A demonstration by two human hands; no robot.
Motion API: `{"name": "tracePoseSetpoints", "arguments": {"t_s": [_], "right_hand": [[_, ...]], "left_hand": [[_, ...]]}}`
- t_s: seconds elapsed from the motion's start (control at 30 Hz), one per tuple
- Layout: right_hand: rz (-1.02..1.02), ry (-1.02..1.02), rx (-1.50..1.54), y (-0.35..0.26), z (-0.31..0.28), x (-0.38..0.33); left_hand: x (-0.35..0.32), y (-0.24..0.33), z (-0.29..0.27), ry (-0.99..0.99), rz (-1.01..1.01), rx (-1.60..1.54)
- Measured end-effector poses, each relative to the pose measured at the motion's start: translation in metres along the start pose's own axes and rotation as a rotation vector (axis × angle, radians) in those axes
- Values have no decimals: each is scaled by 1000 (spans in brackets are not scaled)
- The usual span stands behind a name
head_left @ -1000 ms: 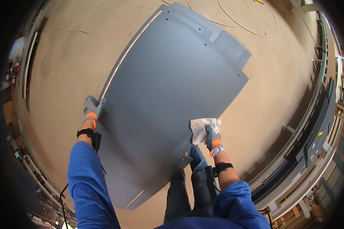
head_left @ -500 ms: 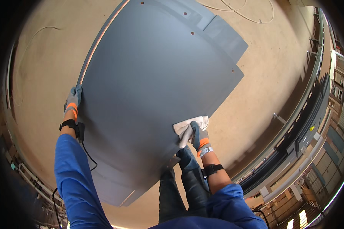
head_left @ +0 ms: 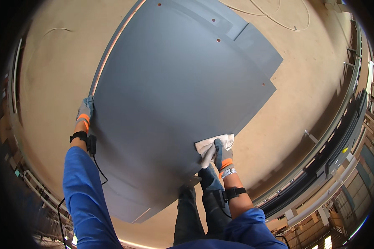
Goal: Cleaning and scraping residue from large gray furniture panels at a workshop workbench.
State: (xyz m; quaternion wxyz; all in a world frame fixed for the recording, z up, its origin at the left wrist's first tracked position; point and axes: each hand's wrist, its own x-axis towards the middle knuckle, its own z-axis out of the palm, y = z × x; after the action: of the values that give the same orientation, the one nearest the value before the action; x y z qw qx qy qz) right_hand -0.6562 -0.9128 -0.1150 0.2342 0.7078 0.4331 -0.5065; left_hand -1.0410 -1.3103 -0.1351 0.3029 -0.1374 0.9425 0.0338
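A large, gently curved grey panel (head_left: 166,87) with a few small holes near its far and right edges lies in front of me. Along its far left side runs a narrow pinkish strip (head_left: 117,46). My left hand (head_left: 86,108), in a grey glove with an orange cuff, is closed round the panel's left edge, its fingertips partly hidden. At the near right edge, my gloved right hand (head_left: 221,154) grips a folded white cloth (head_left: 207,143) that lies against the panel's surface.
Pale floor (head_left: 253,128) surrounds the panel. A cream hose or cable (head_left: 274,18) loops at the far right, and a shorter one (head_left: 56,30) lies far left. Long dark strips (head_left: 320,157) are stacked along a rack on the right. My legs (head_left: 212,195) stand close to the panel's near edge.
In the picture, the panel and both hands have shifted slightly right and down together, as has the floor around them. Both hands keep their holds; the cloth stays by the near right edge.
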Motion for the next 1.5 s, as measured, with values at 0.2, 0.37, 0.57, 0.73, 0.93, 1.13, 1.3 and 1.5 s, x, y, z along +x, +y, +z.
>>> {"name": "tracePoseSetpoints", "arguments": {"t_s": [0.2,0.37,0.57,0.73,0.93,1.13,1.3,1.5], "right_hand": [[-138,192,-162,16,4,24],[-116,76,-270,-10,-1,11],[-184,55,-347,-9,-2,14],[-293,26,-430,-10,-5,16],[-375,-166,-196,1,-15,51],[-382,-473,-291,-18,-37,82],[-112,-416,-309,32,7,17],[35,-535,-444,28,-11,34]], "left_hand": [[-27,41,17,112,-96,130],[-59,45,22,212,-208,207],[-159,-31,72,102,-371,237],[-287,-166,203,-193,-624,-93],[-451,-179,315,-428,-906,-665],[-468,-98,312,-619,-1283,-1668],[-483,-120,340,-46,-1207,-2284],[-467,-51,361,46,-1240,-2499]]}}
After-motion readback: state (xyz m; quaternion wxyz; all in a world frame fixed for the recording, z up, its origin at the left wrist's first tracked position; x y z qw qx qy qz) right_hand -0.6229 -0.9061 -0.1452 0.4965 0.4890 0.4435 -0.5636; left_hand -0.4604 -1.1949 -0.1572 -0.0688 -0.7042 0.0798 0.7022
